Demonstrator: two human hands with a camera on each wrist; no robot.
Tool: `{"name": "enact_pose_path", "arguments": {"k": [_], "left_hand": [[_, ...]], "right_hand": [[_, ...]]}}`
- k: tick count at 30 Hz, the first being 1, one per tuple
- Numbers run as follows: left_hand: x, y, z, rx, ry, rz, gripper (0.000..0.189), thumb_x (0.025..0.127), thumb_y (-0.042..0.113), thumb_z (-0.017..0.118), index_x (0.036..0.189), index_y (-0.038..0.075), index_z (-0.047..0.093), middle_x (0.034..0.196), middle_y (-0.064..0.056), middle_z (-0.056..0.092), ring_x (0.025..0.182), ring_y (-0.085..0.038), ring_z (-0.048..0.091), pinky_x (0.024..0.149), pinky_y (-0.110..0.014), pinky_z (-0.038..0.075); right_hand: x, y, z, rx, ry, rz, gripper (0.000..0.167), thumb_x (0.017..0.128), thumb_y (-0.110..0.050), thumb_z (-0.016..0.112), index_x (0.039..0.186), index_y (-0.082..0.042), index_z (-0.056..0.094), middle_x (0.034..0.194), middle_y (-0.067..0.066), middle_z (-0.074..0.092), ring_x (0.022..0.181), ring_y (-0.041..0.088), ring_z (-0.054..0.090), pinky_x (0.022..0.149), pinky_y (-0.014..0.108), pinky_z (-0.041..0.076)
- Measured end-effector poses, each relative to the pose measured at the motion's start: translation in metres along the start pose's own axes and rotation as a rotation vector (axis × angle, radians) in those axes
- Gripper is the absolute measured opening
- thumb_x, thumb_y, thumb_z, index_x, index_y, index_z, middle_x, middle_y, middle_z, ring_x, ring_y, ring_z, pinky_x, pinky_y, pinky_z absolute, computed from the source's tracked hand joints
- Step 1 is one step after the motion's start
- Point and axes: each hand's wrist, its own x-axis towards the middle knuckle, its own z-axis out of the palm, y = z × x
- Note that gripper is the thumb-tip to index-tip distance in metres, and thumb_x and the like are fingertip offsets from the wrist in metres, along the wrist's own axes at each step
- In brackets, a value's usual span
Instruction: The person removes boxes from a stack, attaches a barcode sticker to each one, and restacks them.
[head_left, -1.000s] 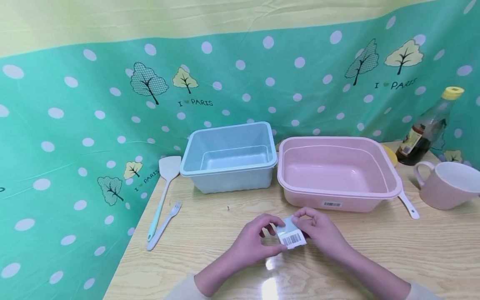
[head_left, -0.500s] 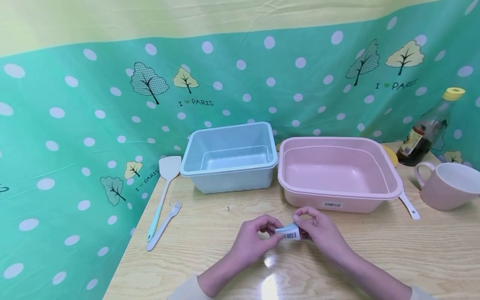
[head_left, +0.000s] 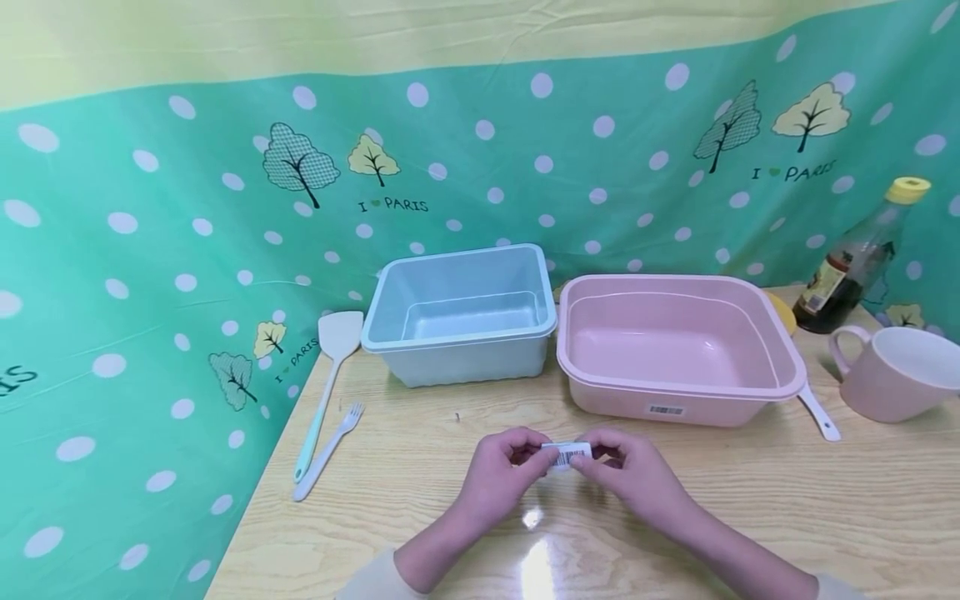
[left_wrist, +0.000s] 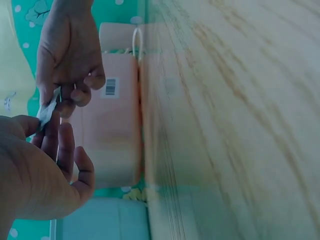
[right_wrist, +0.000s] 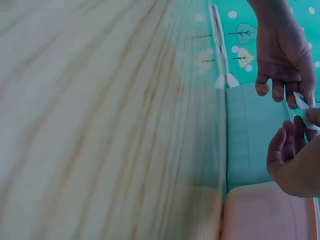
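Note:
Between my two hands is a small flat packet (head_left: 573, 453), whitish with a black barcode, held above the table in front of the pink basin. My left hand (head_left: 499, 478) pinches its left end between thumb and fingers. The right hand (head_left: 639, 477) pinches the other end the same way, its thumb over the lower edge. Seen from the left wrist, the packet (left_wrist: 47, 113) is a thin pale strip with both sets of fingertips meeting on it. In the right wrist view the packet (right_wrist: 301, 107) shows near the right border, partly covered by fingers.
A blue basin (head_left: 468, 358) and a pink basin (head_left: 678, 402) stand behind the hands. To the left lie a spatula (head_left: 330, 383) and a fork (head_left: 330, 450). At right are a pink mug (head_left: 885, 383), a dark sauce bottle (head_left: 840, 275) and a white handle (head_left: 819, 412).
The packet has tipped from showing its broad face to a narrow strip, and sits slightly farther from me. The right hand has shifted left, with its thumb now on the barcode side.

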Motion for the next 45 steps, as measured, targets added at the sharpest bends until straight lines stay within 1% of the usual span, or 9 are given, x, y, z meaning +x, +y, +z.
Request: {"name": "enact_pose_path", "arguments": {"k": [4,9,12,17,22,27,32,38,45], "left_hand": [[0.0002,-0.0007,0.0016,0.036,0.003,0.037,0.015,0.091,0.02,0.077,0.1,0.008,0.076,0.081,0.001,0.066,0.07,-0.008,0.057,0.062,-0.019,0.048],[0.0,-0.0008,0.0027,0.053,0.01,0.08,0.014,0.089,0.019,0.079,0.098,0.009,0.076,0.08,0.001,0.067,0.069,-0.007,0.056,0.061,-0.019,0.048],[0.0003,-0.0007,0.0033,0.061,0.013,0.087,0.011,0.09,0.019,0.078,0.094,0.009,0.077,0.08,0.001,0.069,0.069,-0.007,0.056,0.061,-0.02,0.048],[0.001,0.0,0.0037,0.072,0.025,0.094,0.013,0.093,0.02,0.075,0.09,0.008,0.076,0.08,0.0,0.07,0.07,-0.006,0.058,0.064,-0.022,0.05],[0.0003,0.0009,0.0036,0.066,0.02,0.085,0.013,0.093,0.021,0.075,0.095,0.008,0.077,0.081,0.001,0.069,0.072,-0.007,0.058,0.066,-0.023,0.05],[-0.0002,0.0017,0.0046,0.039,0.014,0.073,0.014,0.092,0.017,0.075,0.102,0.007,0.076,0.084,0.0,0.068,0.074,-0.008,0.057,0.066,-0.021,0.049],[0.0002,0.0042,0.0054,0.03,0.016,0.049,0.012,0.093,0.018,0.074,0.096,0.006,0.075,0.08,0.001,0.067,0.071,-0.008,0.056,0.063,-0.019,0.047],[0.0009,0.005,0.0051,0.044,0.033,0.048,0.014,0.093,0.02,0.074,0.091,0.006,0.074,0.076,0.0,0.065,0.068,-0.008,0.054,0.061,-0.018,0.045],[0.0009,0.0042,0.007,0.006,0.043,0.028,0.012,0.092,0.017,0.074,0.094,0.005,0.074,0.077,0.0,0.064,0.068,-0.008,0.053,0.059,-0.018,0.044]], "right_hand": [[-0.0012,-0.004,0.0016,-0.029,0.066,0.039,0.011,0.091,-0.018,0.076,0.096,-0.009,0.073,0.085,0.0,0.067,0.071,0.012,0.059,0.06,0.024,0.049],[-0.0027,-0.0042,0.0021,-0.005,0.072,0.024,0.009,0.09,-0.017,0.077,0.088,-0.009,0.073,0.089,0.002,0.068,0.068,0.01,0.055,0.056,0.023,0.044],[-0.0026,-0.0043,0.002,0.017,0.065,0.025,0.009,0.09,-0.016,0.077,0.092,-0.008,0.074,0.091,0.004,0.069,0.069,0.011,0.057,0.056,0.023,0.046],[-0.0023,-0.0048,0.0026,0.029,0.077,0.014,0.014,0.091,-0.013,0.076,0.101,-0.004,0.073,0.085,0.004,0.066,0.068,0.01,0.057,0.057,0.023,0.047],[-0.0026,-0.0029,0.0042,0.026,0.09,-0.024,0.007,0.092,-0.013,0.075,0.091,-0.007,0.072,0.076,0.001,0.061,0.061,0.008,0.05,0.052,0.022,0.042],[-0.0022,-0.0011,0.005,0.02,0.091,-0.061,0.013,0.094,-0.015,0.073,0.083,-0.009,0.07,0.07,-0.003,0.055,0.057,0.007,0.045,0.048,0.023,0.039],[-0.0017,0.0004,0.0053,0.038,0.078,-0.027,0.01,0.094,-0.015,0.072,0.086,-0.008,0.071,0.073,-0.001,0.058,0.06,0.007,0.049,0.051,0.022,0.042],[-0.0021,0.0001,0.0063,0.073,0.093,0.013,0.01,0.093,-0.011,0.074,0.097,-0.002,0.071,0.091,0.008,0.068,0.077,0.013,0.065,0.067,0.027,0.056],[-0.0016,-0.0003,0.006,0.076,0.106,-0.014,0.009,0.094,-0.013,0.073,0.093,-0.004,0.071,0.087,0.006,0.067,0.07,0.013,0.06,0.061,0.025,0.052]]}}
